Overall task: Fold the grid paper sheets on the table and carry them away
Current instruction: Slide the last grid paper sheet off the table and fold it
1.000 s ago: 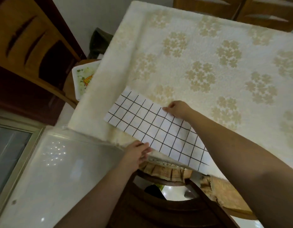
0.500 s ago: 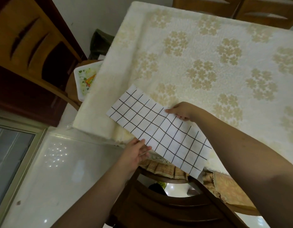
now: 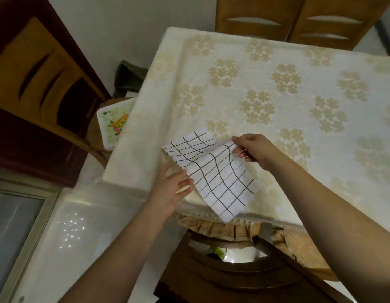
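At the far left stands a wooden chair (image 3: 43,84), and on its seat lies a white tray (image 3: 112,125) with an orange packet (image 3: 120,126) inside, partly hidden by the edge of the table. A dark bag (image 3: 129,78) is on the floor behind it, next to the wall. The table carries a cream tablecloth (image 3: 277,95) with a pale flower pattern. Near the front left corner of the table, the left hand (image 3: 171,189) is spread with straight, relaxed fingers; the fingertips touch the lower left edge of the grid paper sheet (image 3: 213,169) and grasp nothing. The sheet is white with black lines, it is curved and partly lifted over the tablecloth, and its lowest corner hangs a little past the front edge of the table. The right hand (image 3: 252,149) pinches the upper right edge of the sheet between the thumb and the curled fingers. Below the table edge is the dark back of another chair (image 3: 233,274), and two more chairs (image 3: 299,20) stand at the far side
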{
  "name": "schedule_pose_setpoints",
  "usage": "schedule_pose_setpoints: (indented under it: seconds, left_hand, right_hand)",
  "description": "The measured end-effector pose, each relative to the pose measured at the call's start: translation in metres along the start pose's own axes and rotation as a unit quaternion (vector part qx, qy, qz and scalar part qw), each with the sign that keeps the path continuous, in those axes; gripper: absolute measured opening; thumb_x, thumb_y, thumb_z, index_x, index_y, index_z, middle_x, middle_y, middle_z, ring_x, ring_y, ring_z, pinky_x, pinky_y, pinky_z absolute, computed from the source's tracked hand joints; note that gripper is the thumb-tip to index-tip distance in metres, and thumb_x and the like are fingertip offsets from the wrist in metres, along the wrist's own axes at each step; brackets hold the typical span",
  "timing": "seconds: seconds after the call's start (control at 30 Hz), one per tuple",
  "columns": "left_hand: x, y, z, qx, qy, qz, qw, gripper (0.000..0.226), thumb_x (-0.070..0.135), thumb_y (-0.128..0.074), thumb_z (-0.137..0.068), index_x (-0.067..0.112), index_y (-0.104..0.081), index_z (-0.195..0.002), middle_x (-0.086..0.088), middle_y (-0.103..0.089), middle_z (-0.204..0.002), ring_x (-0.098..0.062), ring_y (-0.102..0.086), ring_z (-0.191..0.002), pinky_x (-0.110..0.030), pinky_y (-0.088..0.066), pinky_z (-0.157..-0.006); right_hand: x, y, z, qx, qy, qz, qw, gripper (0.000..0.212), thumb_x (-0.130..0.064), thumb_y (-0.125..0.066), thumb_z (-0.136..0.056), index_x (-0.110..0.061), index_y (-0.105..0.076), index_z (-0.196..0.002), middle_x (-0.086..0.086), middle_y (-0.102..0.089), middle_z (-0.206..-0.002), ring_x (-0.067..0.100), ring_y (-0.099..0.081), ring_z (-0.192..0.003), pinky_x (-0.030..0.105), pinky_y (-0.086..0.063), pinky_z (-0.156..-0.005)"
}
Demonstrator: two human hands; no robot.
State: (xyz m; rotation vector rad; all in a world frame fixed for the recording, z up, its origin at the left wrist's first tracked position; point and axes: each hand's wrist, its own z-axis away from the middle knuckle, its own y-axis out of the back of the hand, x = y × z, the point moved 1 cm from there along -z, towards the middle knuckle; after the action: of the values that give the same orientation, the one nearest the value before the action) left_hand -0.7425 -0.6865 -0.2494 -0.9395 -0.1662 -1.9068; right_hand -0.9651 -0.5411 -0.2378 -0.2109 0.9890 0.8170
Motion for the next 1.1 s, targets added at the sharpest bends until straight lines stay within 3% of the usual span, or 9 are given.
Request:
schedule_pose_setpoints:
  seconds: [0.13, 0.3, 0.5, 0.57, 0.67, 0.8, 0.9, 1.03, 1.1]
  left_hand:
    - [0.035, -0.019, 0.008, -0.053, -0.037, 0.017, 0.998, 0.058, 0.008, -0.064, -0.091, 0.029, -0.039, -0.139, -0.008, -0.063, -0.106, -0.020, -0.070, -0.076, -0.035, -0.057, -0.064]
    - [0.080, -0.051, 0.007, -0.101, -0.172, -0.155, 0.968, 0.058, 0.002, -0.057, -0.095, 0.021, -0.032, -0.144, -0.010, -0.062, -0.090, -0.015, -0.070, -0.067, -0.027, -0.059, -0.062]
    - [0.141, -0.100, -0.005, -0.088, -0.291, -0.299, 0.904, 0.048, 0.007, -0.053, -0.098, 0.015, -0.037, -0.142, -0.017, -0.066, -0.093, -0.019, -0.071, -0.073, -0.036, -0.061, -0.073]
    - [0.156, -0.112, -0.003, -0.085, -0.329, -0.306, 0.889, 0.044, 0.010, -0.054, -0.097, 0.019, -0.040, -0.139, -0.016, -0.067, -0.096, -0.021, -0.072, -0.078, -0.042, -0.061, -0.076]
    - [0.165, -0.119, 0.009, -0.095, -0.363, -0.292, 0.880, 0.041, 0.013, -0.055, -0.097, 0.023, -0.043, -0.135, -0.010, -0.069, -0.094, -0.017, -0.072, -0.081, -0.035, -0.061, -0.073]
    - [0.147, -0.106, 0.021, -0.102, -0.359, -0.277, 0.886, 0.039, 0.016, -0.061, -0.095, 0.030, -0.048, -0.129, -0.003, -0.071, -0.094, -0.012, -0.072, -0.082, -0.027, -0.059, -0.070]
    - [0.104, -0.083, 0.007, -0.100, -0.331, -0.269, 0.899, 0.040, 0.013, -0.064, -0.092, 0.022, -0.050, -0.129, -0.005, -0.071, -0.091, -0.013, -0.071, -0.079, -0.026, -0.059, -0.071]
    - [0.026, -0.039, -0.033, -0.078, -0.195, -0.339, 0.917, 0.042, 0.019, -0.068, -0.090, 0.021, -0.052, -0.129, -0.010, -0.071, -0.095, -0.021, -0.070, -0.086, -0.043, -0.057, -0.087]
    - [-0.008, -0.020, -0.047, -0.066, -0.131, -0.379, 0.913, 0.044, 0.018, -0.069, -0.089, 0.017, -0.052, -0.129, -0.006, -0.068, -0.092, -0.021, -0.068, -0.085, -0.042, -0.056, -0.088]
  right_hand:
    - [-0.019, 0.008, 0.023, 0.062, 0.056, -0.056, 0.995, 0.024, -0.036, -0.061, -0.093, -0.014, -0.063, -0.083, 0.002, -0.067, -0.071, 0.012, -0.054, -0.052, 0.023, -0.040, -0.049]
    - [-0.053, 0.025, 0.038, 0.113, 0.109, -0.099, 0.983, 0.023, -0.032, -0.055, -0.097, -0.014, -0.062, -0.085, 0.001, -0.070, -0.074, 0.011, -0.058, -0.054, 0.021, -0.045, -0.050]
    - [-0.083, 0.047, 0.045, 0.151, 0.146, -0.136, 0.968, 0.021, -0.028, -0.055, -0.097, -0.010, -0.064, -0.092, 0.010, -0.071, -0.090, 0.021, -0.067, -0.077, 0.037, -0.056, -0.076]
    - [-0.088, 0.052, 0.052, 0.167, 0.170, -0.153, 0.959, 0.025, -0.027, -0.055, -0.097, -0.004, -0.064, -0.099, 0.013, -0.070, -0.098, 0.022, -0.070, -0.088, 0.037, -0.057, -0.081]
    - [-0.086, 0.053, 0.069, 0.183, 0.210, -0.178, 0.944, 0.023, -0.026, -0.057, -0.096, -0.004, -0.065, -0.099, 0.013, -0.070, -0.105, 0.021, -0.069, -0.098, 0.033, -0.058, -0.082]
    - [-0.057, 0.043, 0.088, 0.199, 0.227, -0.207, 0.931, 0.014, -0.020, -0.057, -0.096, -0.010, -0.064, -0.091, 0.012, -0.068, -0.103, 0.019, -0.069, -0.102, 0.034, -0.058, -0.082]
    - [-0.005, 0.028, 0.095, 0.208, 0.192, -0.194, 0.939, 0.013, -0.018, -0.058, -0.096, -0.008, -0.066, -0.095, 0.011, -0.069, -0.101, 0.019, -0.068, -0.102, 0.034, -0.057, -0.084]
    - [0.083, -0.002, 0.097, 0.192, 0.037, -0.175, 0.965, 0.016, -0.023, -0.065, -0.092, -0.007, -0.067, -0.092, 0.015, -0.068, -0.100, 0.024, -0.067, -0.102, 0.039, -0.056, -0.087]
    - [0.118, -0.019, 0.097, 0.166, -0.045, -0.157, 0.973, 0.027, -0.029, -0.068, -0.089, -0.003, -0.068, -0.096, 0.017, -0.068, -0.101, 0.024, -0.067, -0.098, 0.035, -0.058, -0.083]
